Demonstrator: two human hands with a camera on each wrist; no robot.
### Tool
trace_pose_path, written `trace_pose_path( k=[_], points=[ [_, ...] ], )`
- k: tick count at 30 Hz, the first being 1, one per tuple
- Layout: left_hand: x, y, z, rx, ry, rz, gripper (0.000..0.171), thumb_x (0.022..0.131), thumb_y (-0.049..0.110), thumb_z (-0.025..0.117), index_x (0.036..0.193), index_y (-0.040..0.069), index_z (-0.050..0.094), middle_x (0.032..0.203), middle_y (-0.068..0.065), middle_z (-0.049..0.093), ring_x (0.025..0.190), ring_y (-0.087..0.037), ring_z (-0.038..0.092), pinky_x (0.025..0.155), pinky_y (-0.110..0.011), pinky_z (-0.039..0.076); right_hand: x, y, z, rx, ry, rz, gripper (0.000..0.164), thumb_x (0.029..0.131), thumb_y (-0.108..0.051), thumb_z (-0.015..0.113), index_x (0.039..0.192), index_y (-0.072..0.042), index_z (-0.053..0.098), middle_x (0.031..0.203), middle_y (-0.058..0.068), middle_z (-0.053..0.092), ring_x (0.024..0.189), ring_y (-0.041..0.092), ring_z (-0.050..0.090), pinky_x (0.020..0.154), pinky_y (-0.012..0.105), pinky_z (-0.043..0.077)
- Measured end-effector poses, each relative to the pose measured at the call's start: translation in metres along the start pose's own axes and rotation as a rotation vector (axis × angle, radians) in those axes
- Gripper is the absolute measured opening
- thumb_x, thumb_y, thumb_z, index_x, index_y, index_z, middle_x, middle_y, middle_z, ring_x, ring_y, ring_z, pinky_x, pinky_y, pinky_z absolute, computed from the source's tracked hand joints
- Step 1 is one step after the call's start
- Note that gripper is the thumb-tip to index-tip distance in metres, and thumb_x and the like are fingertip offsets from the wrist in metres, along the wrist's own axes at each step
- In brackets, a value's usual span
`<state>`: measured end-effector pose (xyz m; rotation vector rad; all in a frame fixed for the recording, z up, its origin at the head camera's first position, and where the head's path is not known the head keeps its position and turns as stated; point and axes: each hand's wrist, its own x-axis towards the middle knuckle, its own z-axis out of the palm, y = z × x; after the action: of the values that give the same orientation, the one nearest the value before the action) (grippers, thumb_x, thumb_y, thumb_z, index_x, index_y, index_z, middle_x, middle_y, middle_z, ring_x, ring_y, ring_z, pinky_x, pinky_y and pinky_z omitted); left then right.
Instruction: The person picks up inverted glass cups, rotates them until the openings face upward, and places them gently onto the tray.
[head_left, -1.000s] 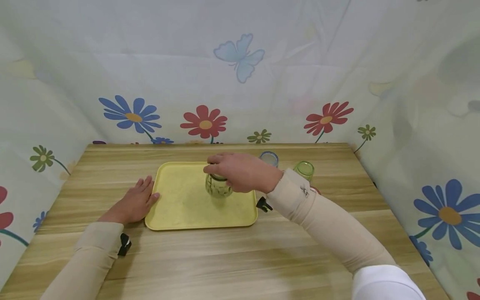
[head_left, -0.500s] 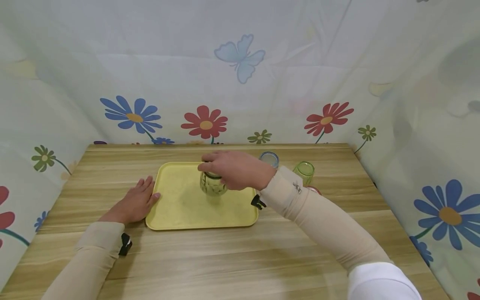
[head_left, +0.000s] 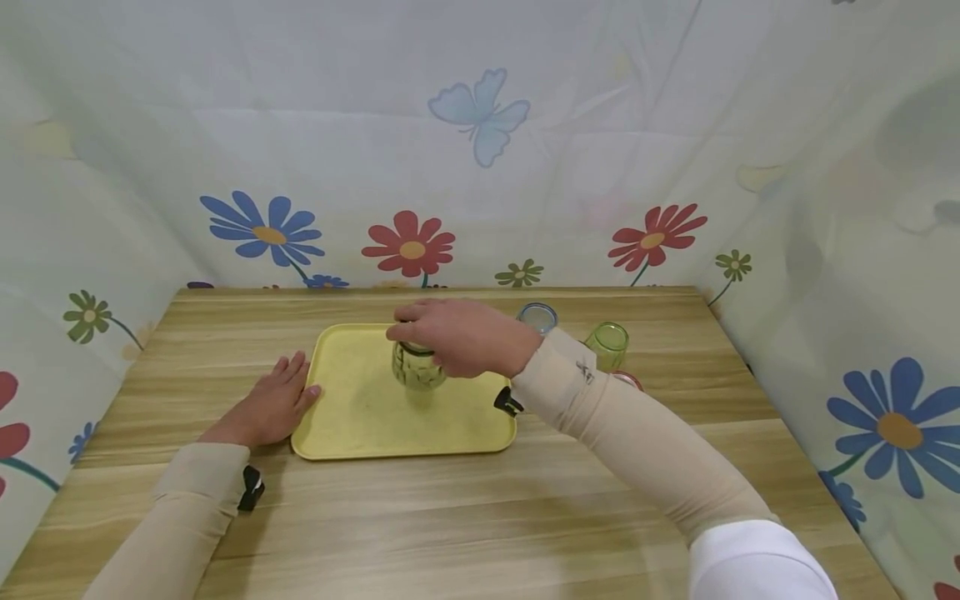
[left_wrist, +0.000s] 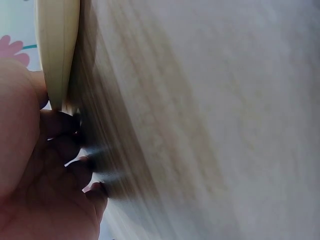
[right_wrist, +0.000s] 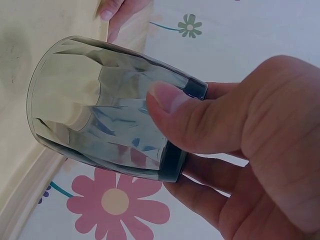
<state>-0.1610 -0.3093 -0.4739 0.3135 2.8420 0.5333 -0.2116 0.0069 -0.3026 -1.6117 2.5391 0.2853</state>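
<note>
A transparent faceted tumbler (head_left: pixel 415 368) is held from above by the right hand (head_left: pixel 467 335) over a rectangular yellow tray (head_left: pixel 405 427).

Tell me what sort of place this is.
Probably a small, staged tabletop booth, perhaps for recording: flower-printed sheeting walls in three sides of a wood-grain table, and a yellow tray lies on it.

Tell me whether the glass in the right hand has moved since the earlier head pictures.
Yes: in the head view, the glass has shifted left across the tray, toward the left hand.
</note>
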Motion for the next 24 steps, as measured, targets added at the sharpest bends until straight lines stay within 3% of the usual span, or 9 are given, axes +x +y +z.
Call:
trace_pose_path(
  k=[8,24],
  points=[
    [0.002,0.000,0.000,-0.015,-0.009,-0.008,0.069,0.114,0.032,0.037,0.155,-0.022,0.022,0.165,-0.043,0.011,0.153,-0.064,0.010,0.121,-0.078,0.015,0.008,-0.001,0.000,-0.030,0.036,-0.018,0.058,0.094,-0.014,0.077,0.148,-0.019,0.055,0.145,0.003,0.058,0.129,0.021,0.060,0.110,0.035,0.054],
    [0.002,-0.002,0.001,-0.004,-0.003,-0.003,0.067,0.114,0.031,0.038,0.154,-0.022,0.024,0.164,-0.043,0.013,0.151,-0.065,0.012,0.119,-0.079,0.017,0.030,-0.003,-0.005,-0.034,-0.010,-0.003,0.060,0.097,-0.015,0.073,0.153,-0.020,0.051,0.155,0.003,0.054,0.140,0.020,0.056,0.115,0.035,0.051]
  ],
)
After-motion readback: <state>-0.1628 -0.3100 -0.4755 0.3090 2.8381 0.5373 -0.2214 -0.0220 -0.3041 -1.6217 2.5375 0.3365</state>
